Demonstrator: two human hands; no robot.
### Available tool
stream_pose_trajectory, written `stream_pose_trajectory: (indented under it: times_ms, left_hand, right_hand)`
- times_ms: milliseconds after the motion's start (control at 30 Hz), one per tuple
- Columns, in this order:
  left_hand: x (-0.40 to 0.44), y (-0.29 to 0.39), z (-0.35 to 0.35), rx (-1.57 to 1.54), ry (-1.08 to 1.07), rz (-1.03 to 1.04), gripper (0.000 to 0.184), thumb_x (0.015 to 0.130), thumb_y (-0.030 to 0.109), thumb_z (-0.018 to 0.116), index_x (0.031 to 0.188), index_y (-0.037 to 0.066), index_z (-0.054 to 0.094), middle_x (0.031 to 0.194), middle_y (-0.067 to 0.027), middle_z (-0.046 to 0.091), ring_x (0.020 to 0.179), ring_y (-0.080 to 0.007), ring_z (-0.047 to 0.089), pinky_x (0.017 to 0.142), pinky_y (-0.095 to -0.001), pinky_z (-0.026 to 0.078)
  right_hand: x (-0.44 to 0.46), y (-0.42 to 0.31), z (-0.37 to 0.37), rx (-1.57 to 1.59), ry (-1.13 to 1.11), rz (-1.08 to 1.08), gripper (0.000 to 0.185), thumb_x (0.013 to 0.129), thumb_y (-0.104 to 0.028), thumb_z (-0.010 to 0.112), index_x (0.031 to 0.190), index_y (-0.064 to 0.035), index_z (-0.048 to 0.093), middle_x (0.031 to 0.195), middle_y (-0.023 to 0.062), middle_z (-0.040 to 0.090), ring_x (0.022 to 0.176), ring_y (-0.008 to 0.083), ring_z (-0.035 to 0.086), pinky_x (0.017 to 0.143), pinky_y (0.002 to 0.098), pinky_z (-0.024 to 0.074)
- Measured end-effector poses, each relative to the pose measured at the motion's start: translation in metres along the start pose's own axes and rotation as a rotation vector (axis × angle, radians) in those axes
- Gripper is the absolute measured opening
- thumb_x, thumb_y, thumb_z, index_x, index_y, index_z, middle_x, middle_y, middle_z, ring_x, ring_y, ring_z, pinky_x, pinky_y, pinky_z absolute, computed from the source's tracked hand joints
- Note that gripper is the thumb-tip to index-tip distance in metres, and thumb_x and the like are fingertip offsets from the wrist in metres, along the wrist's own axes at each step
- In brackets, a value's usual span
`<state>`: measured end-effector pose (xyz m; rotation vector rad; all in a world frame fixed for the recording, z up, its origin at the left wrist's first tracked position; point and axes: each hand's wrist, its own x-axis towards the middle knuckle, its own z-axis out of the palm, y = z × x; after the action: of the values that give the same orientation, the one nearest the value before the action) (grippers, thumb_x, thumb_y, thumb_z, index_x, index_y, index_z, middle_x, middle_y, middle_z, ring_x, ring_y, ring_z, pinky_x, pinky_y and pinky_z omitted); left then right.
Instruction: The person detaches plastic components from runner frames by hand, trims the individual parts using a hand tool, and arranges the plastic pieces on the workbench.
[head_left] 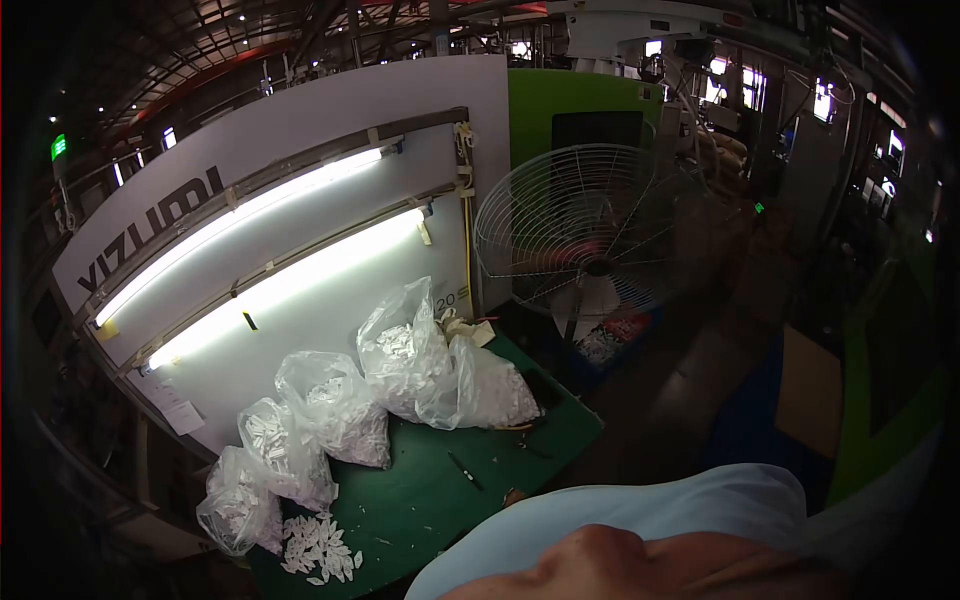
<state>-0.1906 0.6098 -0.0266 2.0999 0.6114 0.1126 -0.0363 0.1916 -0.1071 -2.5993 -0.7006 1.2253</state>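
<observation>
Neither my left hand nor my right hand can be made out. Light blue cloth (640, 500) and some bare skin fill the bottom edge, with no fingers showing. On the green table (420, 510) several clear plastic bags stand in a row, filled with small white pieces. One bag (240, 505) is at the near left end, another bag (345, 415) in the middle, and a slumped bag (495, 390) at the far right. Loose white pieces (318, 550) lie in a heap at the near left. A dark pen (465, 472) lies on the tabletop.
Two lit tube lights (290, 285) hang on a frame before a white machine panel (370, 100). A large caged fan (590, 230) stands beyond the table's far right corner. Behind it is a blue crate (625, 345) with mixed contents. Cardboard (808, 390) leans at the right.
</observation>
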Motion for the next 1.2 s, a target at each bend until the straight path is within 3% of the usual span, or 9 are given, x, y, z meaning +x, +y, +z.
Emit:
stream_pose_trajectory:
  times_ms: [433, 667, 733, 767, 833, 867, 900, 1067, 1200]
  left_hand:
    - [-0.119, -0.17, 0.018, 0.101, -0.156, -0.523, 0.035, 0.079, 0.027, 0.053, 0.097, -0.001, 0.062, 0.098, -0.0251, 0.062, 0.09, -0.0358, 0.061, 0.075, -0.0444, 0.048]
    - [-0.262, -0.3, 0.096, 0.171, -0.632, -0.866, 0.038, 0.078, 0.029, 0.053, 0.098, -0.002, 0.063, 0.099, -0.0255, 0.062, 0.091, -0.0357, 0.061, 0.076, -0.0443, 0.048]
    - [-0.269, -0.326, 0.144, 0.017, -0.531, -0.859, 0.038, 0.078, 0.03, 0.053, 0.098, -0.002, 0.063, 0.099, -0.0256, 0.062, 0.091, -0.0356, 0.062, 0.076, -0.0442, 0.048]
    - [-0.25, -0.366, 0.196, -0.222, -0.093, -1.021, 0.041, 0.08, 0.035, 0.051, 0.094, -0.001, 0.064, 0.097, -0.0234, 0.064, 0.091, -0.0367, 0.062, 0.076, -0.0425, 0.048]
    - [-0.183, -0.405, 0.251, 0.309, -0.195, -0.66, 0.047, 0.084, 0.045, 0.046, 0.1, 0.005, 0.064, 0.107, -0.0163, 0.062, 0.116, -0.0342, 0.048, 0.098, -0.0439, 0.035]
    - [-0.128, -0.32, 0.218, 0.217, -0.004, -0.664, 0.042, 0.088, 0.041, 0.04, 0.103, 0.008, 0.062, 0.113, -0.0127, 0.06, 0.123, -0.031, 0.041, 0.102, -0.0449, 0.03]
    - [-0.106, -0.356, 0.245, 0.357, -0.307, -0.526, 0.038, 0.09, 0.033, 0.036, 0.11, 0.009, 0.057, 0.12, -0.0117, 0.055, 0.123, -0.0287, 0.042, 0.1, -0.0427, 0.033]
    - [-0.066, -0.356, 0.241, 0.327, -0.342, -0.619, 0.038, 0.089, 0.032, 0.038, 0.113, 0.009, 0.054, 0.12, -0.0123, 0.055, 0.12, -0.0298, 0.045, 0.098, -0.0427, 0.035]
    - [-0.058, -0.371, 0.242, 0.363, -0.275, -0.571, 0.038, 0.088, 0.031, 0.039, 0.115, 0.008, 0.052, 0.121, -0.0127, 0.055, 0.118, -0.0307, 0.047, 0.097, -0.0427, 0.037]
  right_hand:
    - [0.025, 0.026, 0.027, -0.186, -0.251, -0.014, 0.03, 0.077, -0.024, 0.057, 0.097, -0.0022, 0.065, 0.101, 0.0201, 0.063, 0.096, 0.0311, 0.06, 0.081, 0.0412, 0.0483]
    - [0.063, 0.046, 0.032, -0.56, -0.527, -0.11, 0.031, 0.077, -0.024, 0.057, 0.098, -0.0023, 0.065, 0.102, 0.0198, 0.063, 0.098, 0.0306, 0.06, 0.082, 0.0409, 0.0483]
    - [0.075, 0.044, 0.042, -0.658, -0.662, -0.085, 0.032, 0.077, -0.024, 0.057, 0.098, -0.0024, 0.065, 0.102, 0.0198, 0.063, 0.098, 0.0305, 0.06, 0.082, 0.0409, 0.0483]
    - [0.08, 0.025, 0.044, -0.669, -0.707, -0.034, 0.036, 0.079, -0.028, 0.056, 0.103, -0.0024, 0.063, 0.106, 0.0196, 0.061, 0.102, 0.0313, 0.058, 0.085, 0.0405, 0.0471]
    - [0.099, -0.006, 0.06, -0.701, -0.792, -0.004, 0.041, 0.081, -0.032, 0.055, 0.109, -0.0024, 0.061, 0.111, 0.0194, 0.06, 0.106, 0.032, 0.056, 0.088, 0.0401, 0.0458]
    - [0.108, -0.012, 0.076, -0.58, -0.676, -0.018, 0.045, 0.084, -0.036, 0.051, 0.112, -0.0028, 0.058, 0.115, 0.0211, 0.057, 0.108, 0.0342, 0.054, 0.09, 0.0408, 0.0436]
    - [0.122, -0.02, 0.086, -0.461, -0.549, -0.031, 0.048, 0.087, -0.041, 0.047, 0.116, -0.0032, 0.056, 0.118, 0.0227, 0.055, 0.111, 0.0365, 0.052, 0.093, 0.0416, 0.0414]
    - [0.246, -0.058, 0.184, -0.016, -0.166, -0.21, 0.058, 0.086, -0.046, 0.047, 0.121, -0.0008, 0.051, 0.124, 0.0206, 0.052, 0.115, 0.0344, 0.049, 0.098, 0.0384, 0.0375]
    - [0.318, -0.08, 0.2, -0.273, -0.329, -0.227, 0.058, 0.086, -0.046, 0.047, 0.122, -0.001, 0.051, 0.124, 0.0204, 0.052, 0.116, 0.0342, 0.049, 0.099, 0.0382, 0.0372]
